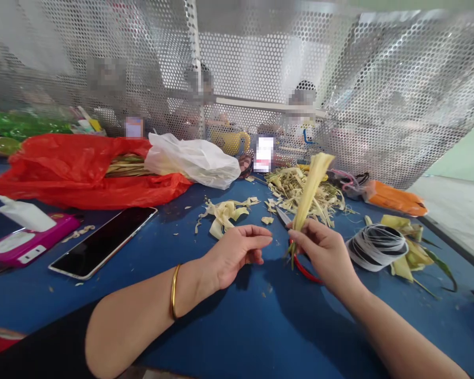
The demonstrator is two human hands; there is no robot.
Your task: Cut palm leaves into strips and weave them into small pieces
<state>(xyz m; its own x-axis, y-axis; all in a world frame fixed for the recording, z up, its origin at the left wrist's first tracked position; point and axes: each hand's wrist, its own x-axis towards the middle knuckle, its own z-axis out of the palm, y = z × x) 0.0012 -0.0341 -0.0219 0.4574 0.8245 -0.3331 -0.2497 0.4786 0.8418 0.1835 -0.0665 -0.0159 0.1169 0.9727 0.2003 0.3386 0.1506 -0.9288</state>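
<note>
My right hand (324,247) is closed round the lower end of a bundle of pale yellow dried corn husks (312,181), which stands upright and fans out at the top. Beneath that hand lie scissors with red handles (310,272), partly hidden, blades pointing away. My left hand (240,250), a gold bangle (174,292) on its wrist, hovers left of the bundle. Its thumb and forefinger are pinched together; whatever is between them is too small to make out. A spool of white thread (375,246) sits right of my right hand.
Husk scraps (225,213) and a shredded heap (292,189) lie on the blue table (229,326). Leftward are a phone (105,242), a magenta power strip (31,242), a red bag (71,168) and a white bag (197,160). Behind stands a perforated metal screen (245,58); people sit beyond it.
</note>
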